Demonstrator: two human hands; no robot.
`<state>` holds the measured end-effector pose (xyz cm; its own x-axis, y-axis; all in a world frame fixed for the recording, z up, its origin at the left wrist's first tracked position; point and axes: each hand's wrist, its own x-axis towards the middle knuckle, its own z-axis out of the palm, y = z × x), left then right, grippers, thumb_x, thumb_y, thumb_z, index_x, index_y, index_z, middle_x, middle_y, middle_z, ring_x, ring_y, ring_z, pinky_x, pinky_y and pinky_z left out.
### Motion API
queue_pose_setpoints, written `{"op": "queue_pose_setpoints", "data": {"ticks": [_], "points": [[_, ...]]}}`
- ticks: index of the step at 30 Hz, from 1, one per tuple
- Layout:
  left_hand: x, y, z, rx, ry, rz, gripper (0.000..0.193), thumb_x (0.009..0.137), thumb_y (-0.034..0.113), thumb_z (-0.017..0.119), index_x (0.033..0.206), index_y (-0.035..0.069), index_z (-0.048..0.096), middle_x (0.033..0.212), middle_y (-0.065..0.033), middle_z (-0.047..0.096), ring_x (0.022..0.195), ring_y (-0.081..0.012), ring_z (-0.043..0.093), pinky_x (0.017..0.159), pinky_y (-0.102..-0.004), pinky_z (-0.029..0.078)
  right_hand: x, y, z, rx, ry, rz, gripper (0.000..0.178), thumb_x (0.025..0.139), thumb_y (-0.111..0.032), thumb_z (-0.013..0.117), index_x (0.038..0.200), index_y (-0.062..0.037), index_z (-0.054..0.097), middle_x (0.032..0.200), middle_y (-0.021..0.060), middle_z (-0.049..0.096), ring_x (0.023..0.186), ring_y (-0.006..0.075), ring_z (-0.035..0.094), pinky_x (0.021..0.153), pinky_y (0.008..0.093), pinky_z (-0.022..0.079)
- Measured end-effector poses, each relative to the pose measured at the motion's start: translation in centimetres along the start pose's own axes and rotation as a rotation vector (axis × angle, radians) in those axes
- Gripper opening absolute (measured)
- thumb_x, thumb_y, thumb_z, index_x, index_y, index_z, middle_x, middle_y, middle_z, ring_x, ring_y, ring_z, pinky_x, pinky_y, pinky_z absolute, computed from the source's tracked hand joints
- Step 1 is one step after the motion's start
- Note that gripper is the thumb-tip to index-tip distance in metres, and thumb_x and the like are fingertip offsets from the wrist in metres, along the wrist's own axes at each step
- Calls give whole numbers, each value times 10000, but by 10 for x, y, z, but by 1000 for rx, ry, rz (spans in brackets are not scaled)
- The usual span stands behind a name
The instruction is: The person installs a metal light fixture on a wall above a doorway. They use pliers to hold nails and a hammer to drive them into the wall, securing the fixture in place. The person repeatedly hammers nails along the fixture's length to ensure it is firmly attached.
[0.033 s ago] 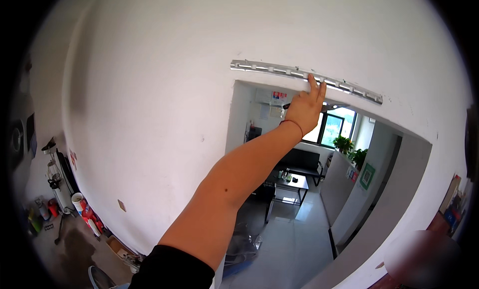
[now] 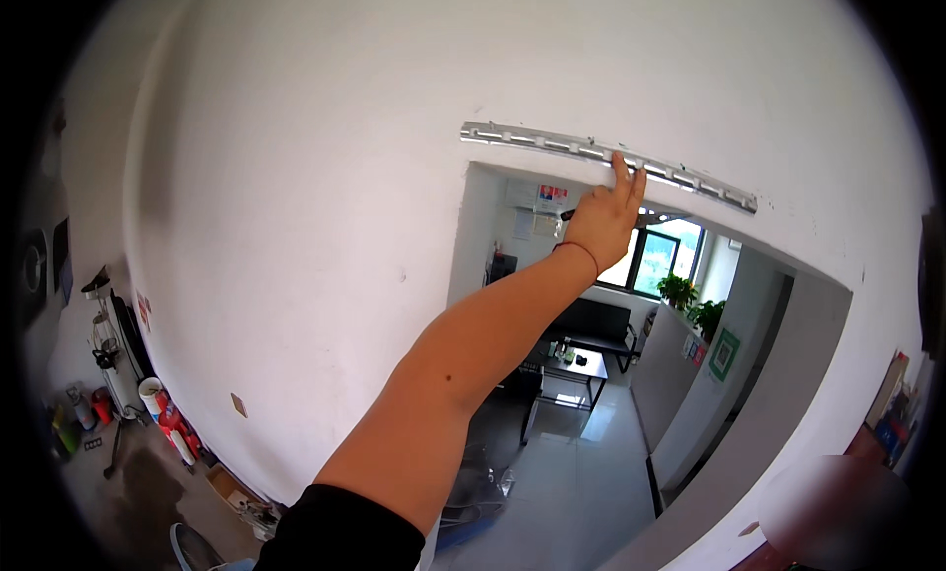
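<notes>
My left hand [image 2: 603,219] reaches up, its arm coming in from the lower edge. Two fingers are stretched upward, their tips on a long metal rail [image 2: 537,140]. The rail lies against the white wall above a doorway opening, with pale clip-like pieces spaced along it. The other fingers are curled round a tool that looks like pliers [image 2: 662,217]; its pointed grey jaws stick out to the right and a dark handle end to the left. Its middle is hidden by the hand. My right hand is out of view.
Through the doorway are a black sofa [image 2: 594,322], a low table [image 2: 576,362], potted plants [image 2: 677,290] and a partition wall [image 2: 670,374]. At lower left, bottles, red containers [image 2: 175,428] and a cardboard box [image 2: 229,487] stand on the floor. A blurred shape is at lower right.
The view has shifted very slightly, so the rail and hand sit a little lower in the picture. The fingertips stay on the rail.
</notes>
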<state>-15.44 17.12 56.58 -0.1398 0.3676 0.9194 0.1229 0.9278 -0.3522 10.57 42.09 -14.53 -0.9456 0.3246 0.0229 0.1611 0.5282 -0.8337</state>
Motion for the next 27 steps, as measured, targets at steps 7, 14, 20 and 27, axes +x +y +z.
{"op": "queue_pose_setpoints", "data": {"ticks": [7, 14, 20, 27], "points": [[-9, -18, 0, -44, 31, 33, 744, 874, 93, 583, 1577, -9, 363, 1639, -319, 250, 809, -266, 643, 724, -369, 591, 38, -295, -180, 375, 2, -285, 409, 1055, -386, 529, 1071, 7, 643, 634, 99, 592, 604, 262, 600, 576, 432, 487], [-14, -23, 26, -222, 61, -30, 721, 943, 232, 546, 1578, -25, 323, 1670, -296, 197, 1216, -362, 550, 999, -415, 470, 58, -645, -220, -86, 274, -1118, 235, 1050, -257, 585, 1044, -24, 618, 674, 135, 634, 598, 289, 649, 580, 405, 481], [-18, -10, 34, -530, 212, 6, 708, 1045, 330, 453, 1629, 28, 192, 1705, -186, 196, 1572, -332, 192, 1288, -431, 170, 103, -785, -180, -392, 568, -1268, 440, 1068, -443, 505, 972, -17, 560, 756, 230, 647, 752, 459, 621, 683, 514, 469], [-10, -16, 38, -412, 177, -12, 405, 1017, 182, 520, 1415, 115, 551, 1432, -83, 574, 1399, -270, 464, 1195, -433, 307, 105, -804, -174, -423, 581, -1214, 506, 1075, -532, 428, 1019, -45, 557, 702, 190, 676, 786, 458, 682, 751, 564, 514]]}}
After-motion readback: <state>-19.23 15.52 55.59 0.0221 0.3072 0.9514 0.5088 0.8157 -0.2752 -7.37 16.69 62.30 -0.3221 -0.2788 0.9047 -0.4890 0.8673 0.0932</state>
